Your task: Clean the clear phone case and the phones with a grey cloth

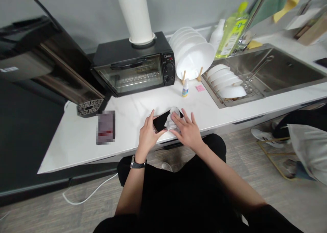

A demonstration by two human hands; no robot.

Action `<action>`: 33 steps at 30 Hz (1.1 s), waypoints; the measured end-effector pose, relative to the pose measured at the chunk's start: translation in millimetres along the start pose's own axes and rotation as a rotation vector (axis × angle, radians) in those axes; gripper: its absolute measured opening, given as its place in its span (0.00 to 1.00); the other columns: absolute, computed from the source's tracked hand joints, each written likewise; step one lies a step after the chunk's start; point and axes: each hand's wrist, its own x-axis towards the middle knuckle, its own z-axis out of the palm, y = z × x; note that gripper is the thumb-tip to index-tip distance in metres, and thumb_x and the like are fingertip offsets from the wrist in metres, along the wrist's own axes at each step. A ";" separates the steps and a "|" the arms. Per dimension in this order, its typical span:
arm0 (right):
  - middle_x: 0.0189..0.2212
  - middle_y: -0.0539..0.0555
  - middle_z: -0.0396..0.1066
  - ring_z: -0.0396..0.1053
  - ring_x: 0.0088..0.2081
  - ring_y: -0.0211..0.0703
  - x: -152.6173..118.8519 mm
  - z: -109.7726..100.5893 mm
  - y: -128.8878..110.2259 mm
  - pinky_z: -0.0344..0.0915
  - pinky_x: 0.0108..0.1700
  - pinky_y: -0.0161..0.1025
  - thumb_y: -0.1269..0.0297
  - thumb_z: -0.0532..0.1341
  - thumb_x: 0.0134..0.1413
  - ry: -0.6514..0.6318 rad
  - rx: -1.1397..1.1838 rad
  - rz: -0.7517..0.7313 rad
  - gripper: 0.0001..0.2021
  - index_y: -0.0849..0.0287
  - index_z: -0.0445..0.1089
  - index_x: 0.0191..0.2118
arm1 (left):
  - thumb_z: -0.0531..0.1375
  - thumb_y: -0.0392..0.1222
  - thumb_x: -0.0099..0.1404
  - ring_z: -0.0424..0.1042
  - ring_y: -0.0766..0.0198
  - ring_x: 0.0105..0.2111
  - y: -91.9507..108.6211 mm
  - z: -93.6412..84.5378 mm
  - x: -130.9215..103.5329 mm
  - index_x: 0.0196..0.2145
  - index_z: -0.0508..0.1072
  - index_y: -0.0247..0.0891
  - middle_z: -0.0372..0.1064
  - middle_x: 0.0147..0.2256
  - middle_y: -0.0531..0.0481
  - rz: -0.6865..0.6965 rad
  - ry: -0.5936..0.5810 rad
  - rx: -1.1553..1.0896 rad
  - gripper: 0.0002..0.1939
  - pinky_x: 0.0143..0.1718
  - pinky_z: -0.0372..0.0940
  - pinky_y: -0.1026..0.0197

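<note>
While the left hand (147, 135) grips a black phone (161, 121) by its near end, thumb and fingers wrapped round its edges, the right hand (187, 130) lies with fingers spread flat on a white cloth (172, 120) pressed over the phone's far half. Phone and cloth sit at the front edge of the white counter (84, 143), just in front of the person's lap. A wristwatch (137, 164) circles the left wrist. Farther back stand a small dropper bottle (185, 87) and a pink sticky note (200, 88), near a rack of white plates (194, 54). A black toaster oven (135, 64) sits behind on the left, and a steel sink (281, 69) with more bowls lies to the right.
</note>
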 end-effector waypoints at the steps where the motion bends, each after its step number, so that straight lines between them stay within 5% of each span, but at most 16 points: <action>1: 0.74 0.56 0.58 0.39 0.79 0.68 3.1 -2.0 4.3 0.38 0.75 0.76 0.42 0.53 0.74 0.018 -0.020 0.046 0.34 0.56 0.58 0.76 | 0.72 0.46 0.64 0.74 0.47 0.61 0.0 -0.2 0.3 0.77 0.45 0.48 0.71 0.61 0.41 0.001 0.008 -0.003 0.55 0.59 0.72 0.47; 3: 0.74 0.59 0.59 0.39 0.79 0.70 11.4 1.4 -3.4 0.38 0.76 0.76 0.42 0.53 0.74 0.032 -0.024 0.062 0.35 0.61 0.59 0.75 | 0.72 0.48 0.65 0.74 0.46 0.61 -2.5 0.3 0.4 0.77 0.46 0.48 0.70 0.62 0.40 0.010 0.008 0.003 0.54 0.59 0.72 0.47; 8: 0.74 0.60 0.59 0.44 0.79 0.59 9.8 17.7 -44.3 0.43 0.77 0.67 0.42 0.53 0.74 -0.061 0.082 -0.195 0.36 0.61 0.58 0.75 | 0.65 0.36 0.67 0.76 0.46 0.59 -6.5 1.6 -1.0 0.77 0.46 0.46 0.68 0.63 0.37 -0.034 -0.003 0.055 0.48 0.55 0.74 0.48; 15: 0.74 0.58 0.59 0.40 0.79 0.69 11.2 -3.0 14.2 0.38 0.76 0.75 0.41 0.52 0.74 0.040 -0.049 0.091 0.35 0.59 0.59 0.75 | 0.73 0.48 0.63 0.73 0.46 0.62 0.1 -0.8 0.8 0.77 0.46 0.48 0.72 0.60 0.41 -0.009 0.013 -0.018 0.55 0.60 0.72 0.47; 21: 0.74 0.62 0.59 0.45 0.78 0.60 17.2 19.2 -41.4 0.42 0.78 0.67 0.42 0.52 0.74 -0.045 0.068 -0.168 0.36 0.64 0.58 0.75 | 0.67 0.36 0.64 0.74 0.47 0.61 -6.8 -0.2 -1.4 0.77 0.46 0.48 0.68 0.64 0.39 -0.020 0.000 0.003 0.51 0.57 0.74 0.48; 24: 0.74 0.58 0.58 0.44 0.79 0.62 -1.3 7.9 -26.0 0.42 0.77 0.71 0.41 0.53 0.73 -0.057 0.049 -0.149 0.36 0.58 0.56 0.76 | 0.68 0.33 0.62 0.74 0.48 0.61 -3.4 -0.6 -0.8 0.77 0.45 0.49 0.70 0.63 0.41 -0.027 0.007 -0.013 0.54 0.59 0.72 0.48; 28: 0.74 0.57 0.57 0.40 0.79 0.68 4.0 -1.1 2.2 0.40 0.76 0.75 0.42 0.52 0.74 0.016 -0.025 0.034 0.35 0.57 0.56 0.76 | 0.72 0.45 0.63 0.73 0.47 0.62 -1.4 -0.7 0.7 0.77 0.45 0.48 0.71 0.61 0.41 -0.017 0.015 -0.030 0.55 0.60 0.71 0.47; 33: 0.73 0.64 0.60 0.46 0.78 0.62 22.6 22.3 -39.0 0.43 0.77 0.67 0.42 0.52 0.74 -0.013 0.062 -0.126 0.37 0.67 0.59 0.74 | 0.68 0.39 0.65 0.73 0.46 0.63 -8.0 -0.6 -2.1 0.77 0.46 0.49 0.67 0.66 0.38 -0.028 -0.002 -0.018 0.51 0.59 0.72 0.47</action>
